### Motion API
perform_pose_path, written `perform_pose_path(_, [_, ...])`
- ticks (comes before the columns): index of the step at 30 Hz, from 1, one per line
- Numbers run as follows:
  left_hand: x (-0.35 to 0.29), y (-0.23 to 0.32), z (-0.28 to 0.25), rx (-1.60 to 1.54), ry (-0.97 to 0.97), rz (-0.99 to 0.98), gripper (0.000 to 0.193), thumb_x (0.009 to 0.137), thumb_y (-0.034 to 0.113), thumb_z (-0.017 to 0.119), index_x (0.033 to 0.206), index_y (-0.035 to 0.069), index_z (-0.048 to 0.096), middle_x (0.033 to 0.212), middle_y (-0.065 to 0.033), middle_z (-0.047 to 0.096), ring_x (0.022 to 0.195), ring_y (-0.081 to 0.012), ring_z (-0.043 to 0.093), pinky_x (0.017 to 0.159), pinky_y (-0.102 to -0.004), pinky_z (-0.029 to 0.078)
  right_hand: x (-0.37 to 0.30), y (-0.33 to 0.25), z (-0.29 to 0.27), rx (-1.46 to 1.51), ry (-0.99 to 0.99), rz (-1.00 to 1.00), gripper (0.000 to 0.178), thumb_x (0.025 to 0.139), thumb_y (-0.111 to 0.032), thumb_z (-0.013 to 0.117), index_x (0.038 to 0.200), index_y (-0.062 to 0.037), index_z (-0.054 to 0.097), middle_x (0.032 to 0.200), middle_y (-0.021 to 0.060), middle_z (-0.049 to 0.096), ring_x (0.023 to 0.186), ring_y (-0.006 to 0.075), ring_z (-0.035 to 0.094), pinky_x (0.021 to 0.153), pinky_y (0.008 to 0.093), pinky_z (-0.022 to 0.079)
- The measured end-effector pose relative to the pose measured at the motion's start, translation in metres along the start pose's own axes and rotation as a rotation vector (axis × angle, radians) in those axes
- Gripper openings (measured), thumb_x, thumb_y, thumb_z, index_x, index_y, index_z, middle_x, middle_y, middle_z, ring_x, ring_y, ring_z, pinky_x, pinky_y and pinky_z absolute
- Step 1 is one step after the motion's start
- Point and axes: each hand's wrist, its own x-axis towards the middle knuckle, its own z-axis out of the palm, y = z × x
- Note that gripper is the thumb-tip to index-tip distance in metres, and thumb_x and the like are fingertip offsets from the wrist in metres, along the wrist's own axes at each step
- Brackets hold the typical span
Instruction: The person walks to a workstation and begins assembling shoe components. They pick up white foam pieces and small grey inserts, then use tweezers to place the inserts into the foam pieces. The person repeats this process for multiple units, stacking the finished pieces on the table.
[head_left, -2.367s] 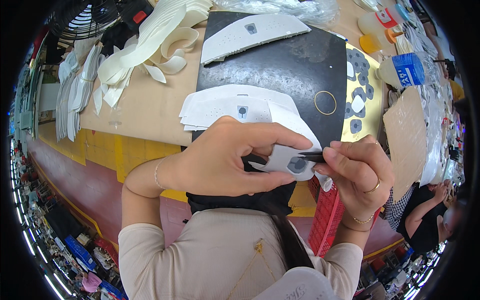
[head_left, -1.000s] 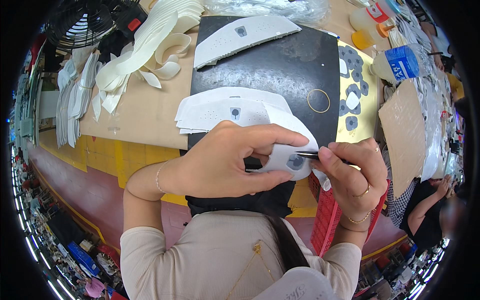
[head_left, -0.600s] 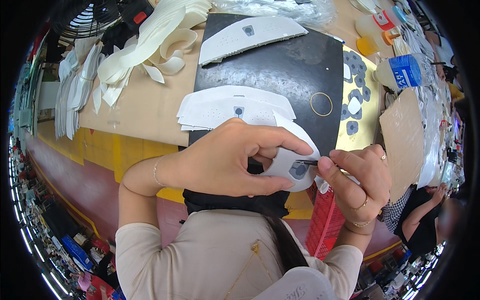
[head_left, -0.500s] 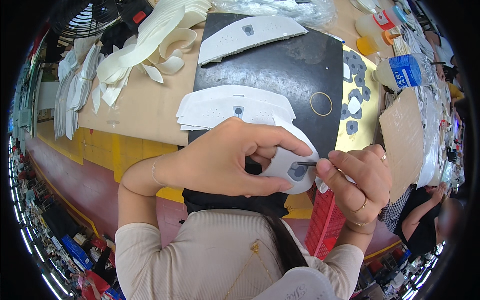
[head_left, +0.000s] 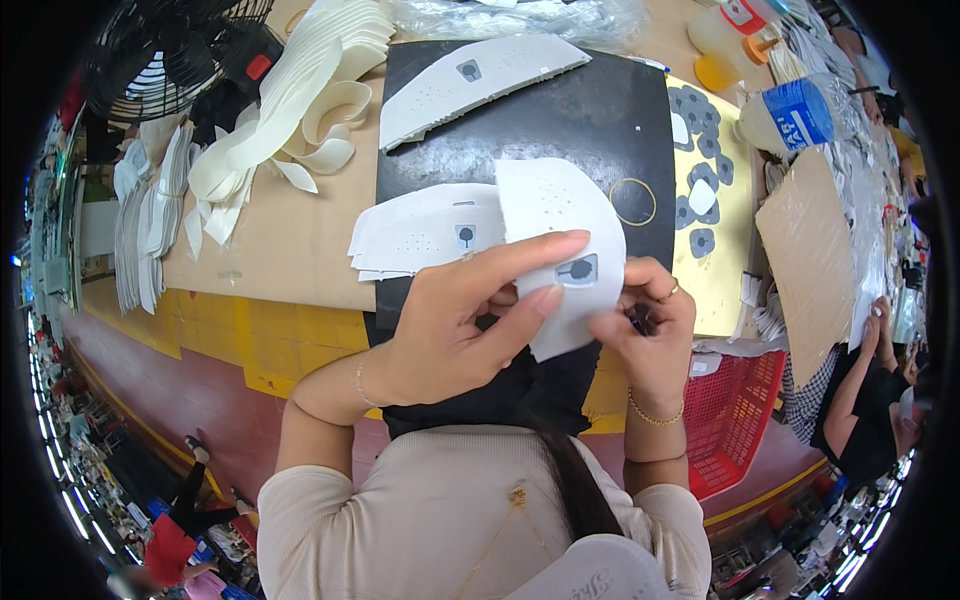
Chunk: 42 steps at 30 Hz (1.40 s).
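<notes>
My left hand (head_left: 470,315) pinches a white curved panel (head_left: 560,200) between thumb and fingers, holding it raised over the near edge of the black mat (head_left: 570,120). A grey patch (head_left: 577,270) with a darker rounded shape sits in the panel, just beyond my left fingertips. At the panel's right edge my right hand (head_left: 650,335) is closed round a thin dark tool (head_left: 642,319), mostly hidden in the fingers. My right thumb is against the lower edge of the panel. Behind my left hand lies a stack of similar white panels (head_left: 425,222).
Another white stack (head_left: 480,85) lies at the mat's far side, and a rubber band (head_left: 633,202) to the right. Grey patches (head_left: 702,243) dot a yellow board (head_left: 715,290). Bottles (head_left: 785,115), cream strips (head_left: 320,60), a fan (head_left: 170,55) and a red basket (head_left: 735,425) surround the workspace.
The panel has been turned and lifted more upright, its patch now facing up between my hands. My right hand moved nearer, and the tool's tip has left the patch.
</notes>
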Motion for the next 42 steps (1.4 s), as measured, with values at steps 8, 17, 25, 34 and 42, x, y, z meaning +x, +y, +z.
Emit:
perform_pose_path(8, [-0.033,-0.006,0.013,0.383,-0.116,-0.009,0.045,0.086,0.01,0.072,0.13,0.008,0.062,0.064,-0.01,0.064,0.051,-0.0225,0.063,0.051,-0.0301,0.051,0.018,-0.039,-0.042,-0.56,-0.335,0.016,0.02,0.077,-0.009,0.079,0.093,-0.0011,0.07,0.069,0.0075,0.061,0.059,0.0108,0.054,0.057,0.0248,0.044])
perform_pose_path(17, [-0.007,-0.05,0.02,1.039,-0.209,0.412,0.041,0.08,0.012,0.075,0.119,0.004,0.065,0.137,-0.0147,0.055,0.126,-0.0326,0.052,0.099,-0.0456,0.044,0.047,-0.008,-0.06,-1.1,-0.463,-0.06,0.025,0.078,-0.02,0.077,0.092,-0.0004,0.069,0.083,0.0159,0.067,0.083,0.0358,0.064,0.074,0.0417,0.05])
perform_pose_path(25, [-0.019,-0.062,0.033,1.162,-0.209,0.437,0.045,0.079,0.021,0.074,0.12,0.003,0.064,0.128,-0.012,0.057,0.113,-0.0269,0.053,0.09,-0.0404,0.044,0.017,-0.013,-0.083,-1.109,-0.229,0.136,0.032,0.074,-0.021,0.083,0.092,-0.0003,0.067,0.079,0.0123,0.066,0.068,0.0235,0.061,0.064,0.0328,0.047])
perform_pose_path(34, [-0.001,-0.066,0.035,1.147,-0.215,0.471,0.047,0.078,0.02,0.073,0.121,0.003,0.063,0.113,-0.008,0.058,0.101,-0.0235,0.053,0.085,-0.0371,0.042,-0.036,0.011,-0.074,-0.016,0.244,0.273,0.061,0.072,-0.008,0.086,0.128,-0.0009,0.062,0.092,0.0055,0.072,0.064,0.0015,0.048,0.061,0.0178,0.041])
perform_pose_path(42, [0.003,-0.067,0.036,1.14,-0.205,0.502,0.042,0.076,0.017,0.071,0.114,0.0,0.067,0.107,-0.0077,0.06,0.096,-0.0225,0.054,0.082,-0.0351,0.043,-0.042,0.011,-0.055,-0.677,0.165,0.16,0.041,0.072,-0.013,0.087,0.105,0.0014,0.068,0.079,0.0038,0.063,0.067,0.0121,0.055,0.064,0.025,0.046])
